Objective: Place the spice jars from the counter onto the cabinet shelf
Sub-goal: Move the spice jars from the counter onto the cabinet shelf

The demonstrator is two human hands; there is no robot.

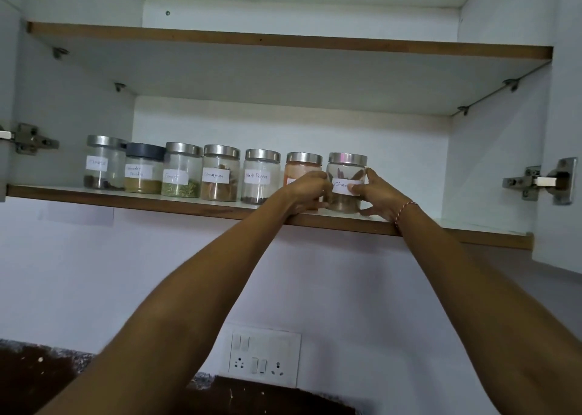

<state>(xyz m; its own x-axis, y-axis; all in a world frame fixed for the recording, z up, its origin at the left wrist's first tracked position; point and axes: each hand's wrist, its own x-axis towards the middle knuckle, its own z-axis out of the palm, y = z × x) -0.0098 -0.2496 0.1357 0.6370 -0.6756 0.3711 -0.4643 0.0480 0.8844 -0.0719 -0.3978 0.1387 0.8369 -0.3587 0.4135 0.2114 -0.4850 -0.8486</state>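
Both hands, left hand [307,191] and right hand [379,196], curl their fingers around the rightmost cinnamon jar [345,183] on the cabinet shelf [157,202].

The spice jars [220,175] on the shelf look like clear glass or plastic with brushed, dull-shining metal lids [221,151] and white paper labels [216,175]; the second from the left has a matt dark lid [145,151] instead. The shelf [472,229] has a smooth pale top and a wood-toned edge. The cabinet hinges [541,180] are shiny metal. The wall socket plate [263,355] looks like smooth white plastic.
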